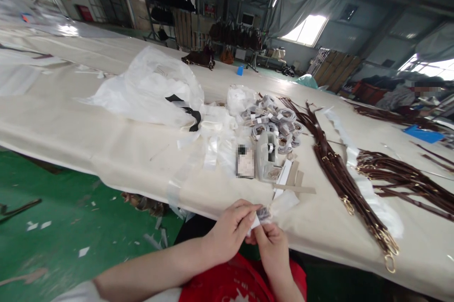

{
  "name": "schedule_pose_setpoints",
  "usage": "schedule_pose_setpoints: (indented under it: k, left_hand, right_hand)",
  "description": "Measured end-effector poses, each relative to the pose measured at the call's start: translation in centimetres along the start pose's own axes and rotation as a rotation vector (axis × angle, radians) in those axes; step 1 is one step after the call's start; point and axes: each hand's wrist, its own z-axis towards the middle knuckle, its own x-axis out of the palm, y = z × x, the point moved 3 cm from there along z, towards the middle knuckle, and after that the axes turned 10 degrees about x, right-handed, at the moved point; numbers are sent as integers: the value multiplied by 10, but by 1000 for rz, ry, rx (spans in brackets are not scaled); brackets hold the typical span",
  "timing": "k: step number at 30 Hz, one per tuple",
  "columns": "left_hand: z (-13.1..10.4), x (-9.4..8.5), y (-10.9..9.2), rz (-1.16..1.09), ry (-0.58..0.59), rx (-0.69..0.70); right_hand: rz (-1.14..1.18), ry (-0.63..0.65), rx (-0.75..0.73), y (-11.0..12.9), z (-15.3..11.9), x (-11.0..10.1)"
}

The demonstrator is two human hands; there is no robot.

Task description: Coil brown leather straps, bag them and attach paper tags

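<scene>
Close to my body at the table's near edge, both hands are closed around a small dark coiled bundle (263,214) in clear plastic, with a white strip (254,225) across it. My left hand (234,224) pinches it from the left, fingers bent over the top. My right hand (272,244) grips its lower right side, thumb against the white strip. The bundle looks like the coiled straps (283,127) piled farther back, but my fingers cover part of it. Just beyond it stands a tape dispenser (266,158), beside a phone-like object (245,162).
Long brown leather straps (329,165) with gold clasps lie to the right, and another bundle of straps (397,174) lies beyond. A large clear plastic bag (152,87) sits at the back left. Cardboard strips (296,188) lie near the dispenser. Scraps litter the green floor (71,226).
</scene>
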Motion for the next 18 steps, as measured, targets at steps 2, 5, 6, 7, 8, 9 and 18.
schedule_pose_setpoints:
  k: [2,5,6,7,8,9,18]
  left_hand:
    - [-3,3,-2,54,32,28]
    - [-9,8,-4,131,39,73]
    - [-11,9,-3,141,30,75]
    - [-12,10,-1,135,20,67]
    - [-13,10,2,113,8,55]
    - [-14,10,4,84,-8,42]
    - [-10,-5,17,-53,-103,-68]
  right_hand:
    - [-67,-26,-32,0,3,-3]
    - [-128,-39,-71,-1,7,-9]
    - [-143,-36,-75,-1,8,-10]
    - [-157,-24,-76,-1,9,-12]
    - [-170,1,-76,-1,10,-13]
    - [-181,35,-76,1,11,-13]
    - [-216,60,-107,1,5,-41]
